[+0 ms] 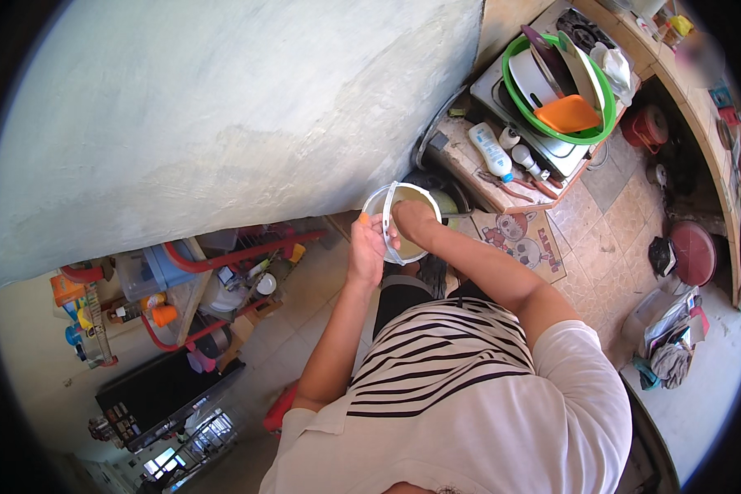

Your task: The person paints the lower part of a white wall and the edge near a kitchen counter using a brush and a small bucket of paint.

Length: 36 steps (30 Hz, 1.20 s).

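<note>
A white plastic bucket (427,194) with a white carrying handle hangs or is held in front of my body, close to the wall. My left hand (369,244) is closed on the bucket's near-left side, its fingers at the handle and rim. A small orange spot shows by the left fingertips; I cannot make out what it is. My right hand (411,221) reaches down inside the bucket over its right rim. Its fingers are out of sight there, and so is anything they touch. Inside, the bucket looks pale and yellowish.
A rough pale wall (222,107) runs along the left. At the upper right, a tiled counter (461,152) carries a stove, bottles, pliers and a green basin (605,123) of dishes. A red-framed rack (193,265) stands left; a cartoon mat (519,243) lies on the floor.
</note>
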Available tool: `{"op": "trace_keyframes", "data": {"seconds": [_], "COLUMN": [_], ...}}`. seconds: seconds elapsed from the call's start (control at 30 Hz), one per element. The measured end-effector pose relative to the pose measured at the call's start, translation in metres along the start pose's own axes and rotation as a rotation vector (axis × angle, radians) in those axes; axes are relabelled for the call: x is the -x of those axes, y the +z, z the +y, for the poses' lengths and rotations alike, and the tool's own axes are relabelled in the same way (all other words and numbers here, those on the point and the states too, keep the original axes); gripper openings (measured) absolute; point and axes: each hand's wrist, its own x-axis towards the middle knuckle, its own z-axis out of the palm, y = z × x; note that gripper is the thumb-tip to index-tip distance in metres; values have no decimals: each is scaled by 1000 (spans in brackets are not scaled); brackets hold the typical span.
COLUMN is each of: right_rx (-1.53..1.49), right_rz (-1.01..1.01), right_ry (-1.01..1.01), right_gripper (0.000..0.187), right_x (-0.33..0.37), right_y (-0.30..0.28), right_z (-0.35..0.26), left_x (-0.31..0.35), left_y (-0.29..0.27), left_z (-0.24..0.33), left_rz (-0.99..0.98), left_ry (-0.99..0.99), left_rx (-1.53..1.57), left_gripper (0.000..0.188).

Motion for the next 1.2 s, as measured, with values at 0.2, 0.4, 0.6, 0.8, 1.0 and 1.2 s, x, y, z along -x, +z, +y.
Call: {"op": "trace_keyframes", "data": {"seconds": [0.2, 0.4, 0.6, 0.8, 1.0, 1.2], "right_rx": [-124, -880, -1285, -1596, -1709, -1646], "right_rz": [106, -116, -222, -215, -55, 354], "right_ry": [-5, 142, 117, 44, 31, 97], "right_gripper": [24, 28, 30, 33, 25, 16], "right_x": [46, 93, 103, 112, 115, 90], "right_y": [-41, -83, -58, -46, -55, -66], "right_z": [1, 47, 90, 101, 110, 140], "left_x": [-4, -5, -9, -17, -16, -11], "left_y": [-13, -20, -22, -25, -27, -28], "left_z": [-4, -2, 7, 13, 12, 10], "left_rz": [19, 47, 32, 33, 80, 106], "left_ry": [12, 10, 30, 42, 29, 2], "left_rx": [21, 70, 78, 82, 95, 48], "left_gripper": [52, 50, 53, 53, 52, 53]}}
